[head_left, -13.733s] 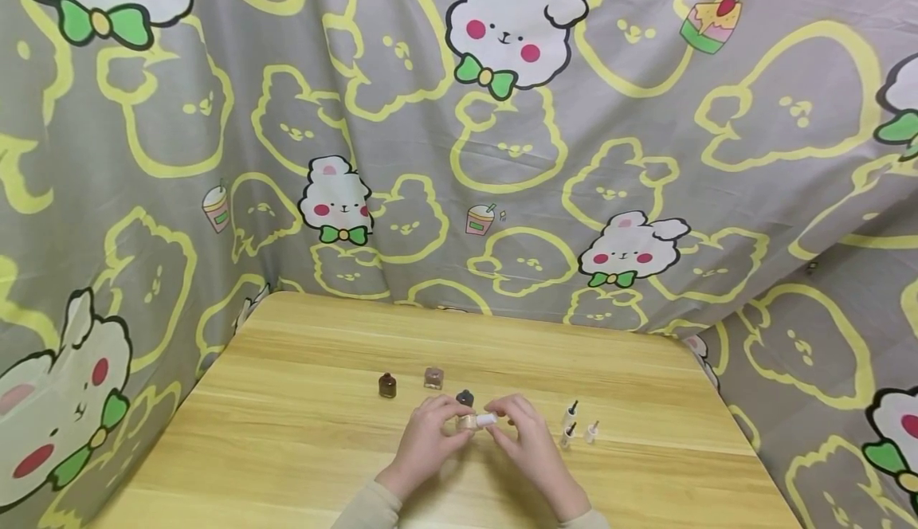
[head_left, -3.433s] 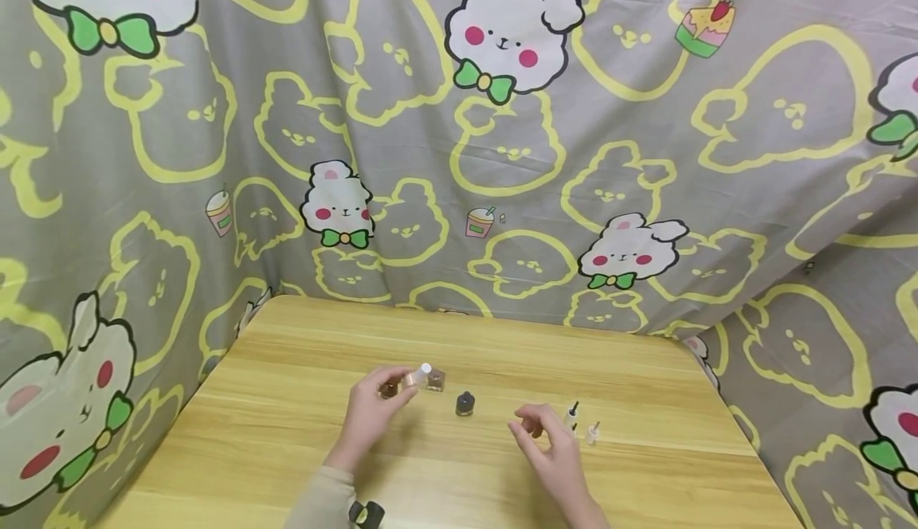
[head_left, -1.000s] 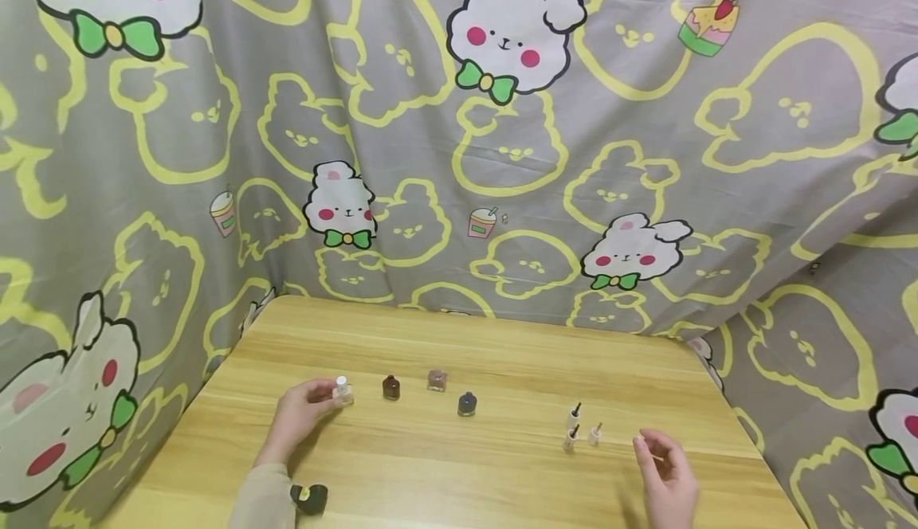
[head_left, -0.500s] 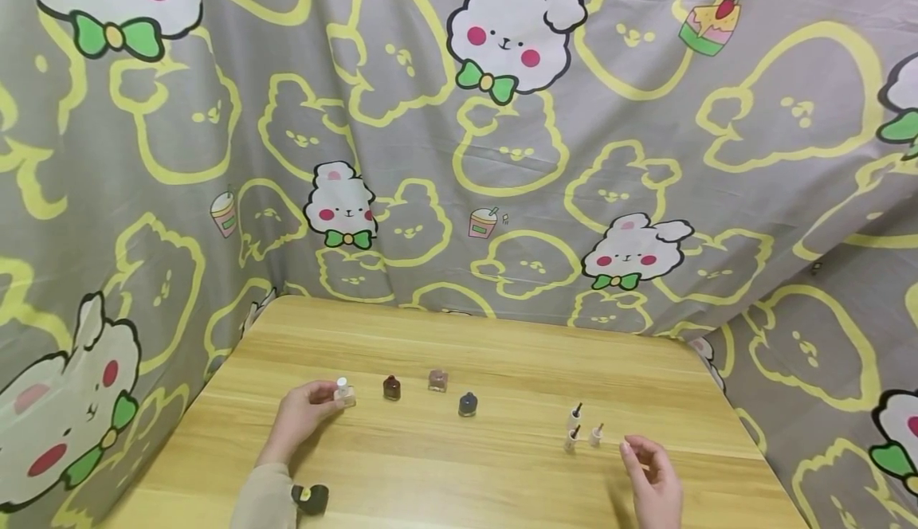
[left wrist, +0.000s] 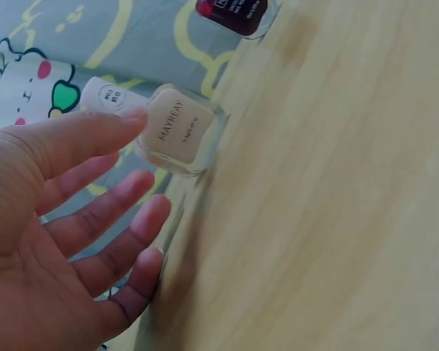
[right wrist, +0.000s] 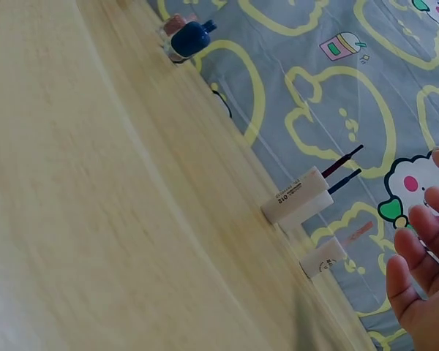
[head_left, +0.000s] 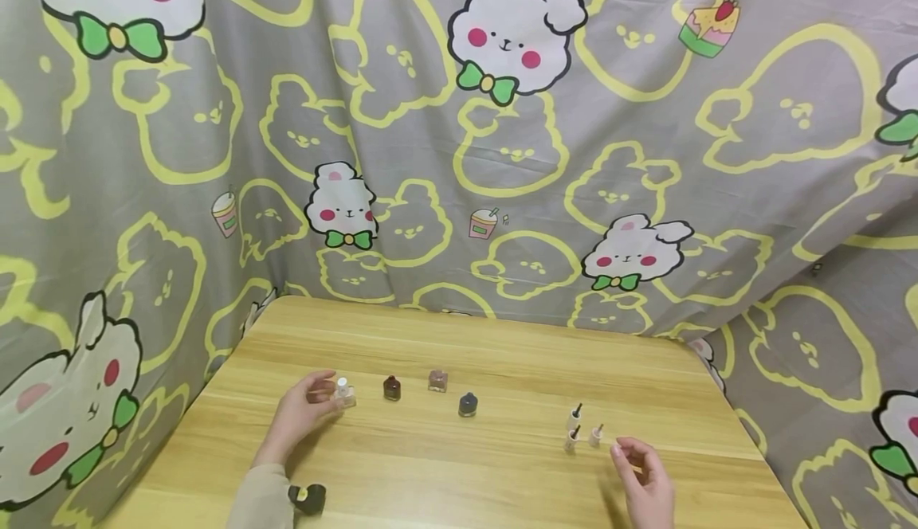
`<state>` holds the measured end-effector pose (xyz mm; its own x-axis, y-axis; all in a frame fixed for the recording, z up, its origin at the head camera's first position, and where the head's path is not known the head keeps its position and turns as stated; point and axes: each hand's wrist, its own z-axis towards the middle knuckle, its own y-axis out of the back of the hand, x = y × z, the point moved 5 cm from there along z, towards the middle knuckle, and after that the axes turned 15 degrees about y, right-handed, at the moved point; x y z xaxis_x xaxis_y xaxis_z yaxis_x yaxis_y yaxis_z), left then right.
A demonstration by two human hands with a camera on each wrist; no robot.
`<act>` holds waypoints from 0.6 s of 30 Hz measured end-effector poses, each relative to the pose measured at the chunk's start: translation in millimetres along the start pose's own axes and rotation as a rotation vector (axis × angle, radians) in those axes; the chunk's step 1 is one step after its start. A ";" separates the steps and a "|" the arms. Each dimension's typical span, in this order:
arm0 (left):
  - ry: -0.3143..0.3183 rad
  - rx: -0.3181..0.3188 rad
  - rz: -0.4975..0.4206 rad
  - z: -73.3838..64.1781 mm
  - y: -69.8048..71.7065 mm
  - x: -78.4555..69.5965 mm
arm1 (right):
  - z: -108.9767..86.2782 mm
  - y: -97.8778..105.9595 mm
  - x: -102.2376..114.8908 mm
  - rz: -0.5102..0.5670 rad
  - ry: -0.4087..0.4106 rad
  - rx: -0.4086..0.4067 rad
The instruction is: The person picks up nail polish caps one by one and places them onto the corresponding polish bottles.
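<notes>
A beige nail polish bottle [left wrist: 179,131] with its white cap [head_left: 342,384] on stands upright at the table's left. My left hand [head_left: 297,413] is right beside it. In the left wrist view the thumb overlaps the bottle near its cap, while the other fingers are spread apart from it. To the right stand three uncapped bottles: dark red [head_left: 391,389], mauve [head_left: 437,381] and dark blue [head_left: 468,405]. Three white brush caps [right wrist: 324,259] stand with their brushes pointing up. My right hand [head_left: 645,477] hovers just right of these caps, fingers loosely bent and holding nothing.
The wooden table [head_left: 502,481] is enclosed by a grey curtain [head_left: 416,139] printed with rabbits and yellow outlines. A black strap with a small device [head_left: 308,499] shows at the left wrist.
Earlier both hands held the beige bottle and its cap; the left hand then carried it leftward to the table. Now its fingers have loosened, and the right hand has drifted left toward the brush caps.
</notes>
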<state>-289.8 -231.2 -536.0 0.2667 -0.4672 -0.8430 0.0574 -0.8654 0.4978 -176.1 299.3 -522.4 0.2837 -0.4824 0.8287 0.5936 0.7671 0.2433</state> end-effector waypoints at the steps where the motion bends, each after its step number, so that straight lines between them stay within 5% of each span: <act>1: -0.002 -0.008 -0.001 -0.1 1.4 -0.6 | -0.7 -0.4 0.1 0.003 -0.004 0.002; 11: -0.079 -0.092 -0.041 -5.5 12.5 -20.2 | -9.7 -14.2 -4.3 0.048 -0.025 0.036; 18: -0.134 -0.136 -0.058 -14.7 8.8 -42.2 | -12.4 -30.5 -6.8 -0.021 -0.038 0.115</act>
<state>-286.4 -216.4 -493.1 0.1291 -0.4452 -0.8861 0.2010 -0.8633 0.4630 -186.8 274.0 -541.7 0.2425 -0.4839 0.8408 0.5078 0.8018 0.3150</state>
